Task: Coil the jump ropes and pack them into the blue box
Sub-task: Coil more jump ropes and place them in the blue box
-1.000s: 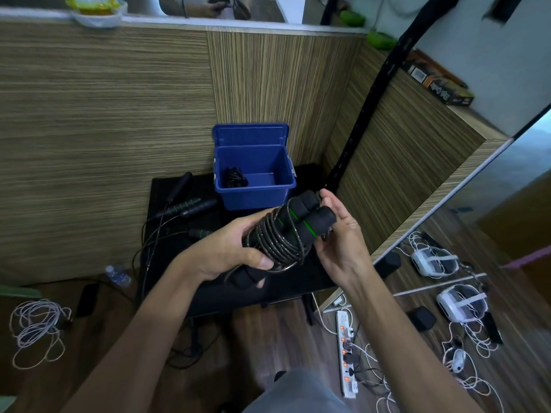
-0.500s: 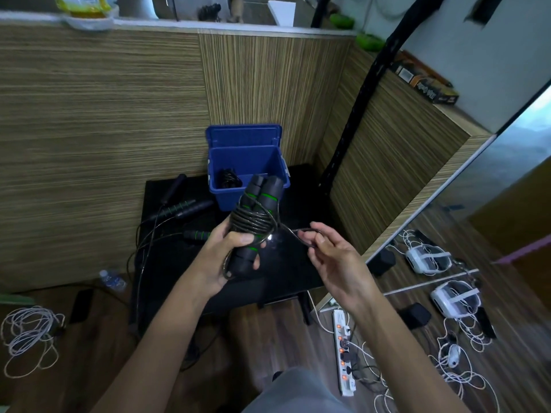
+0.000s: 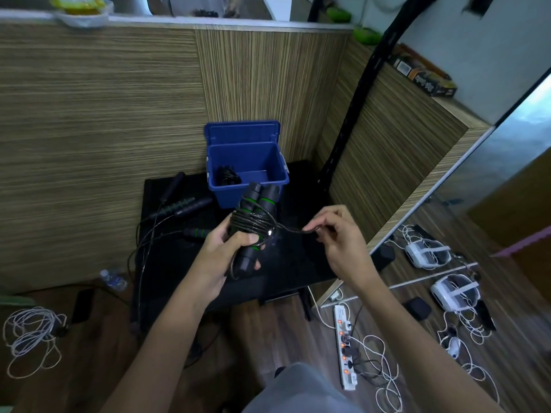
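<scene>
Left hand wrapped round coiled jump rope, right hand pinching loose tail; slack there, likely unravelling.

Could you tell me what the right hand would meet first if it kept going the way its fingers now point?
The right hand, pinching the loose rope end, points leftward toward the wrapped jump rope bundle held in the left hand. It would likely meet that bundle first, though depth is uncertain.

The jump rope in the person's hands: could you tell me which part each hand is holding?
The left hand grips the coiled jump rope around its paired handles, below the wound cord. The right hand pinches the loose cord end leading off the coil.
</scene>
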